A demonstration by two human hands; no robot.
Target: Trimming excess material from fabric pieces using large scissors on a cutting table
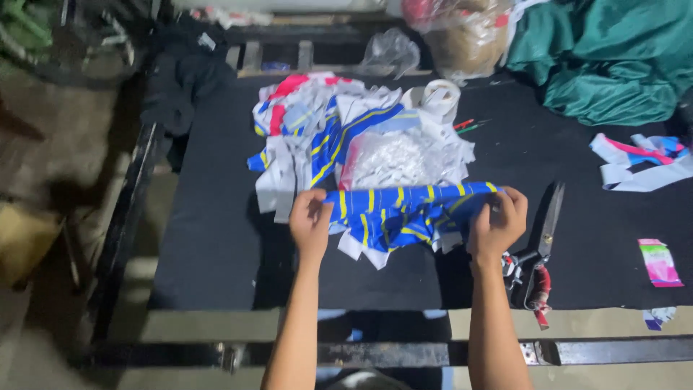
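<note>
A dark metal rail (404, 352) runs across the near edge, with a pale strip of bench between it and the black mat (216, 238) that covers the table. Both forearms reach over the rail. The left hand (311, 222) pinches the left end of a blue bundle (404, 211) of yellow-striped cloth strips, and the right hand (497, 222) grips its right end; the bundle is stretched between them just above the mat, white strip ends hanging beneath. Just right of the right hand lie large scissors (538, 253), blades pointing away, red tape on the handles. Further right, a small pink and green label (659, 262) lies on the mat.

Behind the bundle sits a clear bag (397, 159) holding white pieces, resting on a heap of scraps (310, 133) in white, blue, yellow and red. A white tape roll (439, 97) stands just beyond the heap. To the far right are loose strips (639, 162) and a pile of green cloth (613, 58). At the back edge, a crumpled plastic bag (465, 32) holds something brown. Dark cloth (180, 72) hangs at the far left corner, and the floor to the left is dim and blurred.
</note>
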